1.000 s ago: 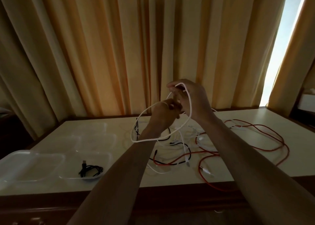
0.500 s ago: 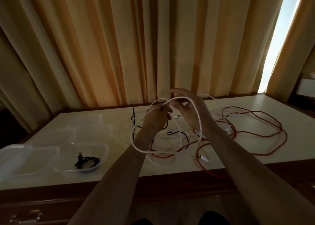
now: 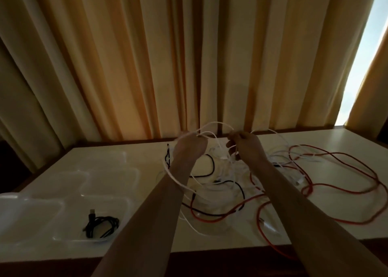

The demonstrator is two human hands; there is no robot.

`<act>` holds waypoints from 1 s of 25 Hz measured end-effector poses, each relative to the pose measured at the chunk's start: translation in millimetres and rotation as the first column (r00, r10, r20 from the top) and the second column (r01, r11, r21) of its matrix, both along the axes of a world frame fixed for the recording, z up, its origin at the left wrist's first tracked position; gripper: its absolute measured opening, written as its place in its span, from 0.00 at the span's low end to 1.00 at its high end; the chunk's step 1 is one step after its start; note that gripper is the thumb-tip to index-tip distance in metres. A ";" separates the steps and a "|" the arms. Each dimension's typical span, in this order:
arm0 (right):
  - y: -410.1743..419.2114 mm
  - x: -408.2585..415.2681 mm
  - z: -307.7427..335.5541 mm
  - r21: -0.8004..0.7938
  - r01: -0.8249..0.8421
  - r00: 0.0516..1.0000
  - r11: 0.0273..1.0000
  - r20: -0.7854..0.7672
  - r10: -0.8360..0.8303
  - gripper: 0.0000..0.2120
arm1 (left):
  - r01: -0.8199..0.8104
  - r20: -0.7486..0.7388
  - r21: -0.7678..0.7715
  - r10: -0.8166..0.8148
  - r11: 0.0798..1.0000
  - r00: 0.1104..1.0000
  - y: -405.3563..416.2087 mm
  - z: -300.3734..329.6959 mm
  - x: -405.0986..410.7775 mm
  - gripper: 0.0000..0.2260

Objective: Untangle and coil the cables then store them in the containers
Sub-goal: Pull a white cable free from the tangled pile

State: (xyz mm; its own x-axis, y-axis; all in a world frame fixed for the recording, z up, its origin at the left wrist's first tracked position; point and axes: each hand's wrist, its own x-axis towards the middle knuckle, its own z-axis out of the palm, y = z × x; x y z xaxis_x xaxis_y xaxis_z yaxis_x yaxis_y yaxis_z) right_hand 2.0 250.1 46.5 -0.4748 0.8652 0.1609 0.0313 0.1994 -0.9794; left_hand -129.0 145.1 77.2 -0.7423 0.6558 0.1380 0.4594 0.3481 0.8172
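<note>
Here the left hand (image 3: 190,143) and right hand (image 3: 244,143) each pinch the white cable (image 3: 216,123) above the tangle (image 3: 231,178) on the table (image 3: 126,249), and the person does best feeding even loops without dragging neighbouring cords.

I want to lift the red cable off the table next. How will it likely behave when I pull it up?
Probably floppy: the red cable lies in loose loops. It will likely snag, since it crosses the white cables and a black cable. One loop already hangs over the table edge, so it may slide off.
</note>
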 end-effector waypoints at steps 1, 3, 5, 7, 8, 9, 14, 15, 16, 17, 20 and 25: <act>6.7 -6.9 1.1 -0.024 0.028 0.999 0.999 -0.039 -0.029 0.13 | -0.043 -0.079 -0.170 0.030 0.985 0.996 5.1 -4.6 -7.8 0.08; 18.8 -17.9 -1.9 -0.004 0.116 0.993 0.993 -0.029 -0.116 0.12 | -0.110 -0.214 -0.487 0.004 0.866 0.977 16.7 -18.2 -24.8 0.22; 29.4 -26.1 -15.0 0.119 0.210 0.971 0.971 0.091 -0.221 0.14 | -0.161 -0.321 -0.710 -0.112 0.685 0.940 23.5 -23.1 -41.2 0.21; 34.4 -30.4 -26.8 0.267 0.176 0.942 0.947 0.233 -0.241 0.14 | -0.088 -0.281 -0.727 -0.179 0.681 0.943 31.4 -22.8 -61.9 0.17; 35.1 -32.1 -30.6 0.318 0.139 0.929 0.938 0.286 -0.234 0.13 | -0.038 -0.213 -0.643 -0.132 0.765 0.968 32.4 -20.9 -68.4 0.16; 37.4 -34.7 -33.3 0.345 0.112 0.920 0.932 0.318 -0.229 0.11 | 0.011 -0.066 -0.495 -0.050 0.869 0.997 30.7 -19.9 -71.0 0.15; 32.5 -33.4 -31.3 0.384 0.120 0.858 0.915 0.424 -0.291 0.31 | -0.019 0.697 0.219 -0.143 0.975 0.703 10.8 -39.7 -56.3 0.10; 29.4 -30.6 -29.9 0.449 0.137 0.859 0.883 0.390 -0.332 0.30 | -0.057 0.736 0.264 -0.163 0.963 0.657 8.1 -43.4 -52.9 0.10; 24.2 -27.7 -26.7 0.518 0.149 0.869 0.842 0.338 -0.361 0.27 | -0.093 0.778 0.299 -0.185 0.950 0.601 5.2 -46.6 -50.8 0.09; 20.9 -26.6 -25.4 0.576 0.154 0.899 0.803 0.256 -0.356 0.23 | -0.134 0.812 0.324 -0.202 0.937 0.548 3.7 -49.4 -48.6 0.09; 6.9 -27.6 -18.1 0.605 0.171 0.979 0.777 -0.018 -0.202 0.11 | -0.211 0.841 0.431 -0.306 0.877 0.446 2.5 -52.8 -43.1 0.11; -6.9 -17.6 -8.6 0.756 0.134 0.991 0.640 -0.098 -0.092 0.05 | -0.172 0.754 0.615 -0.510 0.770 0.413 1.3 -50.7 -34.3 0.15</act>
